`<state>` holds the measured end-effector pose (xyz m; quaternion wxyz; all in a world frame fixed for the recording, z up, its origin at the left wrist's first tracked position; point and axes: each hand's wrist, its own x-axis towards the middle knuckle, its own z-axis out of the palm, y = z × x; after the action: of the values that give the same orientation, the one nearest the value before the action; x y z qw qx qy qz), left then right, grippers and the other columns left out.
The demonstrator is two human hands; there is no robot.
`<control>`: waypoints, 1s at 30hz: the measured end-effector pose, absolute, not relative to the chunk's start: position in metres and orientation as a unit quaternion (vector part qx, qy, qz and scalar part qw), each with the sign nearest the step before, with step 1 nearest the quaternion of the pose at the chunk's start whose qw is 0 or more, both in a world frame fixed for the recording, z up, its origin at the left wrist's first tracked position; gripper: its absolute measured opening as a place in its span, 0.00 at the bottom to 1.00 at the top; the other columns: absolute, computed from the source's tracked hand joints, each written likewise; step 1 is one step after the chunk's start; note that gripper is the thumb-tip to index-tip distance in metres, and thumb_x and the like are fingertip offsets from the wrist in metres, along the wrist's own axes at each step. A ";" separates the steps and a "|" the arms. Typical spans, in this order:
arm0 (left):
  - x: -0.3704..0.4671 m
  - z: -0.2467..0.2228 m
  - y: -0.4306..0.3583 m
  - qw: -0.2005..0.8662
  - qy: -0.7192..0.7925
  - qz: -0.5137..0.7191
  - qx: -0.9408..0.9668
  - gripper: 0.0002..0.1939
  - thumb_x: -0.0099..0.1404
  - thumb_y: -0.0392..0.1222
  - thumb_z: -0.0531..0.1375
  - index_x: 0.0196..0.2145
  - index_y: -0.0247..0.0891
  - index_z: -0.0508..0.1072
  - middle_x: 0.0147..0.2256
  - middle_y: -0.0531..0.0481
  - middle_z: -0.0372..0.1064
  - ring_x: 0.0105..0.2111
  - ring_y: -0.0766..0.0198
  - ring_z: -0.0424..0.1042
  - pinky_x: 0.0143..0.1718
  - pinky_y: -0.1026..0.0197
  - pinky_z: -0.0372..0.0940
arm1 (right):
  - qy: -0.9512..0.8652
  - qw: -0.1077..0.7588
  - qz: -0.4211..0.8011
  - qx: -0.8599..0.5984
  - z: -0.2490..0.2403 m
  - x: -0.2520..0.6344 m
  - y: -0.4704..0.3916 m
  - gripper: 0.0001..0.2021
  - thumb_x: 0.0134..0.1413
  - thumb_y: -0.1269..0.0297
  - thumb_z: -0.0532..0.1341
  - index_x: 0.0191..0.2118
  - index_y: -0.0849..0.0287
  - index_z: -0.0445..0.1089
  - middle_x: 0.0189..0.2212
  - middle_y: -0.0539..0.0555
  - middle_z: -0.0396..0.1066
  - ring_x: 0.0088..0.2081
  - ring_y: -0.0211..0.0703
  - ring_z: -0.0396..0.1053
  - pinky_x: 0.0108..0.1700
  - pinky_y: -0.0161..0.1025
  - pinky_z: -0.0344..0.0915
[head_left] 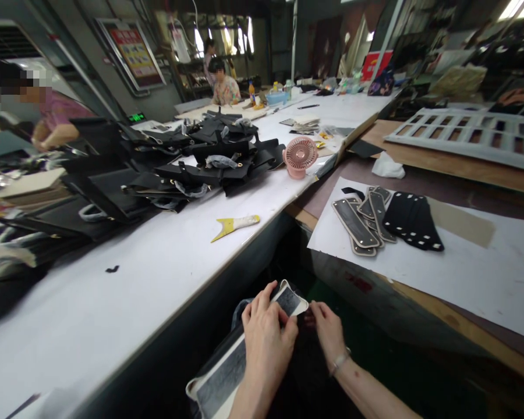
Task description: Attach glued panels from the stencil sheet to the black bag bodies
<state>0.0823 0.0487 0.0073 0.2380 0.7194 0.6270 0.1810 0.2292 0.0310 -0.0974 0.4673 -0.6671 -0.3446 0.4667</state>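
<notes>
Low in front of me lies a long dark panel with a cream border [222, 378], slanting up to the right. My left hand [267, 334] lies across its middle, with fingers curled round it and thumb pressing near the far end. That hand hides the panel's centre. At the panel's far right corner, my right hand [327, 327] has thumb and fingers pinched together. What sits between those fingertips is too small and dark to tell. Black material shows beneath the panel, mostly lost in shadow.
A white-covered table [157, 279] holds a yellow forked tool [233, 227], a pink fan [300, 157] and piled black bags [218, 154]. On the right bench are grey trimmed strips [356, 224] and black pieces [410, 221]. Other people [63, 116] work beyond.
</notes>
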 end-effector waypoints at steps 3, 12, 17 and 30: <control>0.083 0.011 0.048 0.232 0.628 0.184 0.719 0.07 0.59 0.35 0.60 0.23 0.39 0.68 0.62 0.43 0.63 0.60 0.49 0.62 0.57 0.41 0.55 | -0.454 0.488 0.369 -0.648 -0.076 0.244 -0.003 0.13 0.65 0.56 0.57 0.46 0.56 0.74 0.49 0.58 0.73 0.50 0.52 0.71 0.57 0.53 0.67; 0.080 0.007 0.039 0.193 0.617 0.199 0.737 0.04 0.63 0.34 0.58 0.30 0.37 0.71 0.62 0.36 0.61 0.63 0.51 0.59 0.64 0.42 0.50 | -0.802 0.338 -0.003 -0.492 -0.059 0.224 -0.015 0.31 0.62 0.79 0.52 0.70 0.60 0.49 0.63 0.60 0.62 0.65 0.53 0.57 0.59 0.57 0.68; 0.073 0.010 0.020 0.133 0.625 0.217 0.738 0.06 0.64 0.32 0.57 0.32 0.38 0.73 0.55 0.41 0.68 0.57 0.50 0.65 0.61 0.43 0.55 | -0.804 0.319 -0.037 -0.500 -0.064 0.216 -0.016 0.30 0.63 0.77 0.53 0.69 0.62 0.49 0.63 0.63 0.61 0.64 0.55 0.58 0.59 0.60 0.67; 0.054 0.003 -0.014 0.153 0.657 0.221 0.705 0.08 0.69 0.36 0.53 0.33 0.42 0.71 0.34 0.50 0.73 0.38 0.55 0.70 0.42 0.51 0.56 | -0.792 0.352 -0.021 -0.499 -0.064 0.189 -0.031 0.25 0.62 0.76 0.54 0.65 0.65 0.58 0.59 0.64 0.66 0.64 0.55 0.58 0.59 0.59 0.68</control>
<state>0.0541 -0.0142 0.0028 0.1531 0.7045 0.6568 0.2210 0.1893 -0.0305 -0.0642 0.3522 -0.4988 -0.7917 -0.0211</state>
